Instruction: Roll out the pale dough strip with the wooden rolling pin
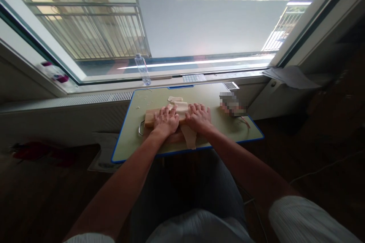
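Observation:
My left hand (167,119) lies palm down on a small wooden board (150,117), its fingers stretched forward. Beside it, my right hand (199,117) also rests flat, fingers extended, at the right part of the board. Between the two hands runs a cream, flat, dough-like strip (181,108). Its lower end (189,136) spreads onto the table toward me, and a folded piece lies past the board's far edge. A thin metal loop handle (140,127) sticks out at the board's left. Whatever is beneath my palms is hidden.
The board lies on a yellow-green table (225,133) with a blue rim. A pixelated dark object (232,103) with a strap sits at its right. On the window ledge stand a clear bottle (142,69) and, farther left, a purple-capped bottle (55,73). Pale crumbs dot the table's far left.

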Tool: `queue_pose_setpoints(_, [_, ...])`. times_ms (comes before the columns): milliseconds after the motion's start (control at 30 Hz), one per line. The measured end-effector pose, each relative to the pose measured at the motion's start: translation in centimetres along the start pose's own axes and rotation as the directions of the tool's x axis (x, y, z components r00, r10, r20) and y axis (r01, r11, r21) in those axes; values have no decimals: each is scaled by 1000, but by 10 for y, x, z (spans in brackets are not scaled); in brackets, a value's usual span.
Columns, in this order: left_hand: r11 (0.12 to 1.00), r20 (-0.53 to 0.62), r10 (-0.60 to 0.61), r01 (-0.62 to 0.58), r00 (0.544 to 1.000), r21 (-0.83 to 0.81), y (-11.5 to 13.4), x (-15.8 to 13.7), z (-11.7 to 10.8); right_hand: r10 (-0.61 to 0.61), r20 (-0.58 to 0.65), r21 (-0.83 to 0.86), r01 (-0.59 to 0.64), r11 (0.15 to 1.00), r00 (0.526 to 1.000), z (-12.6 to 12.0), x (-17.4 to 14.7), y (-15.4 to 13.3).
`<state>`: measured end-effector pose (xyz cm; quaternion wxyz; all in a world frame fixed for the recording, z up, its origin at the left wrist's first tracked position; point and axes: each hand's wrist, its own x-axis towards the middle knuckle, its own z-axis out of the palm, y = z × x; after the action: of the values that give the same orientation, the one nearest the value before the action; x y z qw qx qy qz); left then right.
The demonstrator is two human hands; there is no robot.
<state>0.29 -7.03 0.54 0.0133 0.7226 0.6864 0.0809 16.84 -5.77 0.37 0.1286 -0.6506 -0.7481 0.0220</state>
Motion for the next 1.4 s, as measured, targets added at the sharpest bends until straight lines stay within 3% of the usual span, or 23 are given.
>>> queue_pose_setpoints(167, [1000,19,27,-27,999,14,2,-10,-3,-23,30,14,22,1000,999,-5,-5,3])
queue_pose_setpoints(433, [991,47,132,-132,990,-7,-8,26,-5,-5,73,51,1,999,997,-2,29,10])
queue_pose_setpoints(767, [995,77,47,-41,996,-88,-23,78,3,54,172,151,-80,985,984,2,77,12])
queue_pose_setpoints(967, [997,56,5,0,998,-81,-24,91,2,72,157,139,-95,986,985,9,95,12])
queue_pose_setpoints(1133, [997,62,13,-8,998,-71,-23,91,1,74,144,124,-92,988,987,11,94,12])
queue_pose_setpoints(1400, [997,114,53,-47,992,-61,-18,70,-1,80,128,99,-93,991,989,4,66,12])
